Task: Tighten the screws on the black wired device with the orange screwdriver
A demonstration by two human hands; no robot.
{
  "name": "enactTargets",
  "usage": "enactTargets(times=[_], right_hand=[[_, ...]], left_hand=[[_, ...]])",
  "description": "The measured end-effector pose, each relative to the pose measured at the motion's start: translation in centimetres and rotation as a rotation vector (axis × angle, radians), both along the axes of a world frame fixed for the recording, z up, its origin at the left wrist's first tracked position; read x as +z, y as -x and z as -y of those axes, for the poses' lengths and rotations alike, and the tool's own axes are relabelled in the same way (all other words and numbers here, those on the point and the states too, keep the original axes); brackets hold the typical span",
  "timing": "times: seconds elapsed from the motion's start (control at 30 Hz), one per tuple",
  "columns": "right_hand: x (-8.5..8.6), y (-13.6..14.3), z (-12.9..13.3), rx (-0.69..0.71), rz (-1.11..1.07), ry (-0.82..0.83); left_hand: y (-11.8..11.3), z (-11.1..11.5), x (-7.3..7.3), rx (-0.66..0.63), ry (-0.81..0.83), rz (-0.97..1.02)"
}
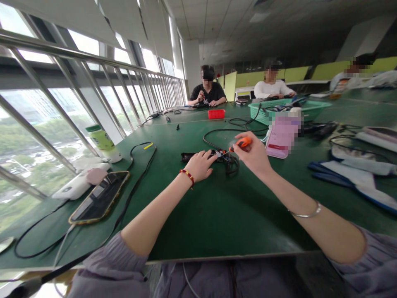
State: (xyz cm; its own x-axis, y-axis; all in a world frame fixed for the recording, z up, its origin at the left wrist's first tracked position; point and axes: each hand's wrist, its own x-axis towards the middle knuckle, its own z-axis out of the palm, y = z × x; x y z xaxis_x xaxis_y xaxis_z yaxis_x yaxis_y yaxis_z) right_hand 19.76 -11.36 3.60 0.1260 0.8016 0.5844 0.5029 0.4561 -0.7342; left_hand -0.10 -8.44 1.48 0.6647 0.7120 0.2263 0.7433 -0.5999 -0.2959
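On the green table lies a black device [188,157] with a cable, its inner parts and wires exposed near the right end. My left hand [201,165] rests over the device with the fingers bent down on it, pressing it to the table. In my right hand [252,151] is a screwdriver [243,143] with an orange and black handle, gripped between thumb and fingers. Its thin shaft points left, to the opened part of the device. Whether the tip touches a screw is too small to tell. A loop of black cable [232,169] hangs beside the opened end.
A phone [101,196], a white power bank [77,182] and a green-and-white bottle [104,142] stand left by the railing. A pink phone [283,138] props against a green basket [259,116] of cables. Gloves [356,178] lie right. A red basket [216,114] and several people are farther back.
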Motion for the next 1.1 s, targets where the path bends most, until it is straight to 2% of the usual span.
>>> enactTargets(times=[0.23,0.43,0.57,0.67,0.9,1.1], right_hand=[[0.1,0.0,0.1,-0.075,0.074,-0.018],[0.4,0.3,0.6,-0.031,0.080,-0.018],[0.2,0.3,0.5,-0.035,0.039,-0.032],[0.3,0.2,0.5,-0.081,0.089,-0.035],[0.3,0.2,0.5,-0.064,0.113,-0.081],[0.5,0.2,0.7,-0.126,0.107,-0.064]], left_hand=[[-0.4,0.8,-0.4,0.064,-0.013,-0.025],[-1.0,1.3,-0.6,0.111,0.002,0.004],[-1.0,1.2,-1.0,0.110,-0.018,0.006],[-0.9,1.1,-1.2,0.091,-0.060,0.027],[-1.2,1.4,-0.9,0.134,-0.020,0.005],[-1.4,1.6,-0.7,0.156,-0.003,-0.017]])
